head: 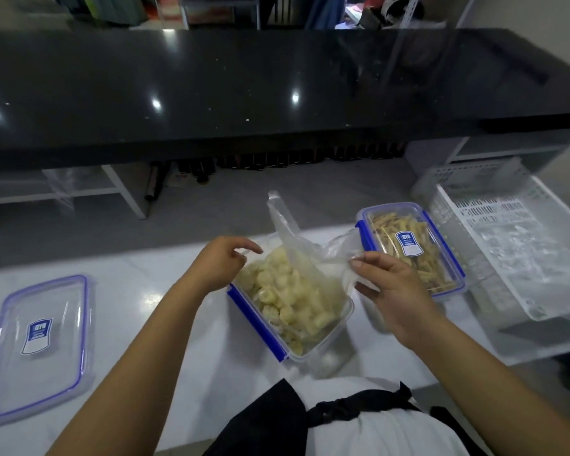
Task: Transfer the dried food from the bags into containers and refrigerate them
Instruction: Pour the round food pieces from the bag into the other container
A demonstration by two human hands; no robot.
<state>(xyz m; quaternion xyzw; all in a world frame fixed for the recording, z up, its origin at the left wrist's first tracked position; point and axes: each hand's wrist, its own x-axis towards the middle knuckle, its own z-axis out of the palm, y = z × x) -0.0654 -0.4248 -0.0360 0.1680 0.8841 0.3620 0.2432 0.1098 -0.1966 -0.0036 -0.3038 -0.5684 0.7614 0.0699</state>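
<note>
Left hand: pinched the left edge of the clear bag – fingers closed on the thin plastic.
Right hand: held the bag's right edge, thumb and fingers shut on it.
Hands: apart, one on each side of the bag, pulling its mouth wide.
Bag: sat in the open box, its top corner sticking up toward the far side.
Food: pale round puffs filled the box, some prob. inside the bag – hard to tell which.
Open box: right in front of the body, btw. the two hands. Its long side ran from far-left to near-right. Blue clip on the left side.
Nearer hand: both were close; the left one sat at the box's far corner, the right one beside its right wall.
Lid: lay flat on the white counter, well off to the left, so the left hand looked best placed to fetch it.
Shut box: full of yellow sticks, lid on, just right of the bag.
White basket: far right.
Step, I think: lift the bag up and out, then put the lid on.
</note>
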